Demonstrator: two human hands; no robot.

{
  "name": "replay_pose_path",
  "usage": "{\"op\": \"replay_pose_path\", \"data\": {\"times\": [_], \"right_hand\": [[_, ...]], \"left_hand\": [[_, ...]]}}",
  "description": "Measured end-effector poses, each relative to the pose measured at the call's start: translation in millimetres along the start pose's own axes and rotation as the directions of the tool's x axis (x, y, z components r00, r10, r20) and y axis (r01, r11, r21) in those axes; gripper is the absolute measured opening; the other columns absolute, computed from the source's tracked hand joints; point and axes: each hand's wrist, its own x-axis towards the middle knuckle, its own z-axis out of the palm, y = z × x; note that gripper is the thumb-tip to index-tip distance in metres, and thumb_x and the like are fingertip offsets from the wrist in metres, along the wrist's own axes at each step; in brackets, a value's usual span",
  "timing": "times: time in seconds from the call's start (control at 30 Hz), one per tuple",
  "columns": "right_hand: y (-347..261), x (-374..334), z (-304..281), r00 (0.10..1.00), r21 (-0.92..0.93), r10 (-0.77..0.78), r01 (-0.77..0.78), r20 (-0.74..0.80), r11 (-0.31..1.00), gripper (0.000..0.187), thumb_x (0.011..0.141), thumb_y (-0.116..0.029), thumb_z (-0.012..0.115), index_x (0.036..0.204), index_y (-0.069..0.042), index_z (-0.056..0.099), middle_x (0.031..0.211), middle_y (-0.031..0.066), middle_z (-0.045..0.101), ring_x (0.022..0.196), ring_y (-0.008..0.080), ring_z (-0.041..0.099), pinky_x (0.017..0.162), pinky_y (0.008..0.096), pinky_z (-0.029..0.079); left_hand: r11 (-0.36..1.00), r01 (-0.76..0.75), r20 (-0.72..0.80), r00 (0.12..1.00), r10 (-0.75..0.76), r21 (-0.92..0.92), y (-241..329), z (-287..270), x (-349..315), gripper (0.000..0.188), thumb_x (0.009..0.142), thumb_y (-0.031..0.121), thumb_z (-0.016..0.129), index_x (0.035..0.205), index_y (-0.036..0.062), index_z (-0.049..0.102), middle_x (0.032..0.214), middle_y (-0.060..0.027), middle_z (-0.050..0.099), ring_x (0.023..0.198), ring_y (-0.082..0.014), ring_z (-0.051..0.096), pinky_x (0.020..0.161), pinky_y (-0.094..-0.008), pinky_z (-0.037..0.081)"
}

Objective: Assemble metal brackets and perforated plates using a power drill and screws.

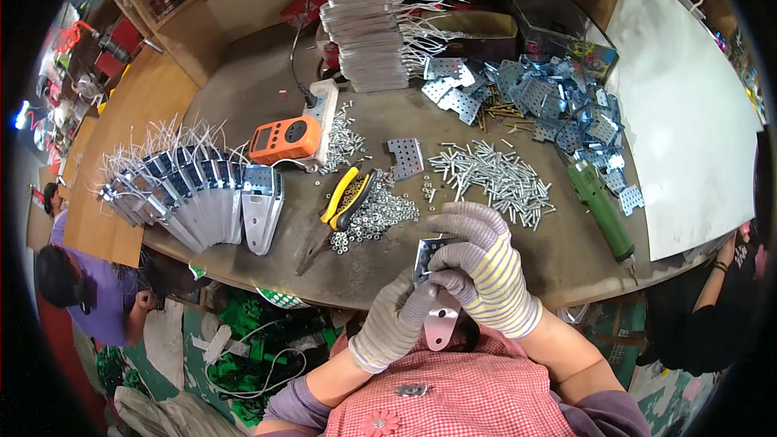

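The dark tabletop (235,85) carries most of the things, with a large white board (680,129) along its right side. At the back rises a stack of pale wired pieces (368,40); more wired pieces (186,202) fan out at left, near an orange meter (285,139). Bluish perforated plates (558,105) are heaped at back right, above a green electric screwdriver (600,209). Loose screws (502,182) spread beyond the right grip (490,271); yellow-and-black pliers (323,231) lie beside a pile of nuts (376,218), ahead of the left grip (387,320).

Between both gloved grips, above the person's lap by the tabletop's near edge, is a metal bracket piece (441,328). The left grip clasps its middle; the right closes on its upper end, fingers hiding part of it. Its lower end is rounded and pale, with dark holes; its top is a perforated plate.
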Motion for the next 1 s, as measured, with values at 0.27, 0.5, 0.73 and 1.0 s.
{"op": "replay_pose_path", "data": {"times": [0.27,0.5,0.73,1.0], "right_hand": [[1.4,-4.8,-3.7,0.991,-0.181,-0.135,0.134,0.007,0.974,0.027,0.060,-0.023,0.072,0.083,-0.012,0.062,0.110,0.0063,0.063,0.106,0.0314,0.058,0.084,0.0466,0.047],[8.5,-54.5,10.6,0.907,0.426,0.400,-0.312,-0.133,0.849,0.056,0.083,-0.014,0.067,0.135,-0.007,0.049,0.147,0.0252,0.032,0.132,0.0389,0.040,0.107,0.0415,0.033],[33.2,-56.2,4.5,0.603,0.964,0.768,0.007,-0.216,0.266,0.075,0.081,-0.017,0.067,0.145,-0.012,0.030,0.140,0.0079,0.042,0.127,0.0267,0.045,0.109,0.0482,0.035],[33.7,-48.3,0.5,0.604,0.986,0.785,0.007,-0.137,0.166,0.072,0.080,-0.017,0.067,0.142,-0.010,0.033,0.133,0.0138,0.050,0.120,0.0325,0.054,0.104,0.0469,0.042]], "left_hand": [[0.999,0.016,0.113,0.994,-0.011,-0.040,6.6,4.9,6.0,0.037,0.097,0.031,0.051,0.118,0.0009,0.050,0.100,-0.0064,0.060,0.087,-0.0134,0.058,0.080,-0.0276,0.047],[0.651,-0.524,0.467,0.838,0.281,0.549,41.8,13.9,59.2,0.045,0.089,0.036,0.060,0.111,-0.0027,0.052,0.119,-0.0193,0.052,0.104,-0.0288,0.057,0.090,-0.0363,0.045],[0.173,-0.115,0.046,0.932,0.358,0.978,74.2,41.3,222.5,0.029,0.086,0.031,0.063,0.096,0.0039,0.062,0.099,-0.0176,0.066,0.093,-0.0349,0.064,0.081,-0.0430,0.051],[0.115,-0.115,0.041,0.862,0.505,0.987,64.7,17.2,260.1,0.032,0.079,0.009,0.060,0.110,0.0024,0.056,0.110,-0.0221,0.063,0.099,-0.0338,0.063,0.084,-0.0438,0.051]]}}
